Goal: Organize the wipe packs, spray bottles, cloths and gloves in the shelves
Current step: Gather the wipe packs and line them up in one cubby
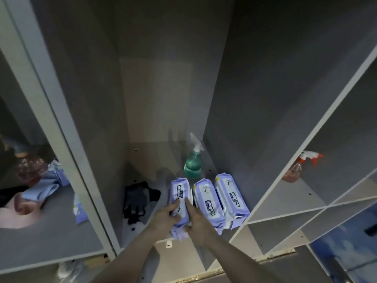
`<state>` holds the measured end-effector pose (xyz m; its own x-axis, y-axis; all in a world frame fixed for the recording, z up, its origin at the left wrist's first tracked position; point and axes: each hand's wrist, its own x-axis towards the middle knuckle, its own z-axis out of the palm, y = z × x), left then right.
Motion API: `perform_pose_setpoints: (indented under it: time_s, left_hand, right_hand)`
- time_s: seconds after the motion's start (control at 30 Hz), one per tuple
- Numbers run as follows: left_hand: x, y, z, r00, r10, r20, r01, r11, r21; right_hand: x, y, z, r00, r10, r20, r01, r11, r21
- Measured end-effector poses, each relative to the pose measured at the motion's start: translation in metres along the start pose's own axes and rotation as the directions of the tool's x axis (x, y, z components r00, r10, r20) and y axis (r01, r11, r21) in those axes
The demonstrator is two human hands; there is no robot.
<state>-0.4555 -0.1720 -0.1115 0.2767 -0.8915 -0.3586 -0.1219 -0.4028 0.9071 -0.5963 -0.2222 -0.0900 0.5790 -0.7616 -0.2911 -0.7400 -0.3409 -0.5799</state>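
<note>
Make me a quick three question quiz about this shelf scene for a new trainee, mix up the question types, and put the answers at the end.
1. How many purple plastic wipe packs lie in the middle compartment?
2. True or false: only one hand holds the leftmost pack.
3. What lies left of the packs? A) black gloves B) pink cloth C) orange spray bottle

Key:
1. Three; the leftmost purple wipe pack is being handled.
2. False: left hand and right hand both grip it.
3. A, the black gloves; the green spray bottle stands behind.
</note>
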Motion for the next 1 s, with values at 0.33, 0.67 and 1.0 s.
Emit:
perform_pose_setpoints:
  time_s: [0.33,0.67,1.0]
  left_hand:
    - [0.01,0.015,0.009,0.997,0.049,0.052,-0.052,0.997,0.06]
    - [-0.008,0.018,-0.005,0.989,0.138,0.045,-0.144,0.968,0.203]
    - [-0.068,0.056,-0.035,0.949,0.256,-0.185,-0.188,0.929,0.32]
  right_hand:
    - [0.012,-0.012,-0.031,0.984,-0.093,-0.151,0.015,0.891,-0.454]
    - [-0.006,-0.011,-0.04,0.99,-0.115,-0.077,0.082,0.936,-0.341]
    - [-0.045,-0.031,-0.057,0.988,-0.15,-0.041,0.136,0.96,-0.246]
